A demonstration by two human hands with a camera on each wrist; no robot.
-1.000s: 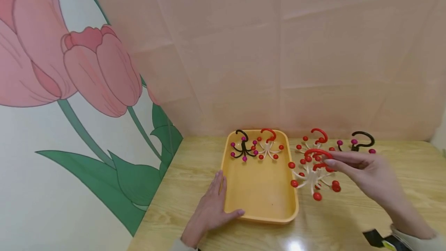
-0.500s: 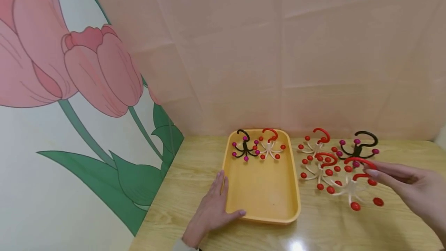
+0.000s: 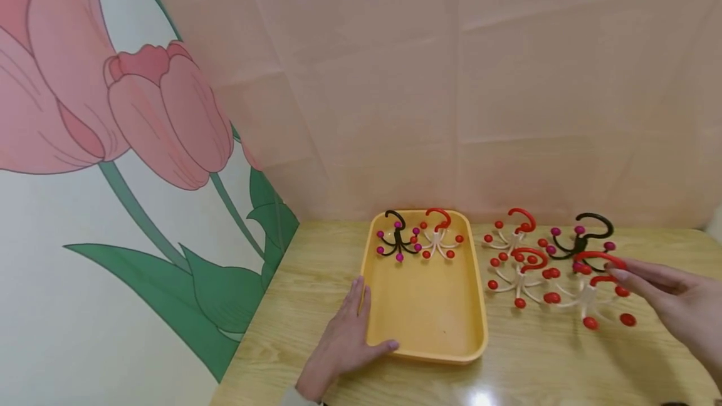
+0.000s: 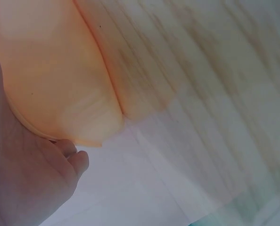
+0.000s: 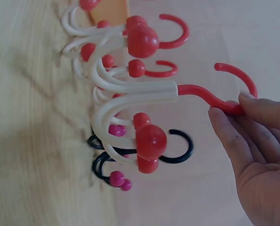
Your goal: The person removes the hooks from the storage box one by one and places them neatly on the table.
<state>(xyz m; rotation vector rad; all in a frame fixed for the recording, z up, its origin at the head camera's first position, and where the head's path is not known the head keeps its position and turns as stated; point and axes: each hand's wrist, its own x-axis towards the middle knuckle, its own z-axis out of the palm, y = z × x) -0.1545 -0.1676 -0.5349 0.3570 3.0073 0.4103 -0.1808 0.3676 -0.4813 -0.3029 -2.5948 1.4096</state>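
My right hand [image 3: 685, 306] pinches the red hook of a white multi-arm hanger hook [image 3: 588, 296] with red ball tips. In the right wrist view, thumb and fingertips meet on the bend of the red hook, and the white arms [image 5: 154, 89] hang free below it. This hanger overlaps a standing white-and-red hanger [image 3: 520, 281] and a black one [image 3: 579, 244] with magenta tips. My left hand [image 3: 344, 346] rests at the near left corner of a yellow tray [image 3: 425, 312], fingers straight along its side and thumb on the front rim.
Inside the tray's far end stand a black-and-magenta hanger [image 3: 398, 238] and a white-and-red hanger [image 3: 436, 240]. Another white-and-red hanger [image 3: 515, 240] stands right of the tray. Behind the wooden table [image 3: 304, 281] hangs a pinkish cloth [image 3: 383, 99]; a tulip-painted wall [image 3: 175, 118] is on the left.
My right hand has carried the white-and-red hanger rightward, away from the tray's edge, uncovering the hanger standing beside the tray. The left hand has stayed at the tray.
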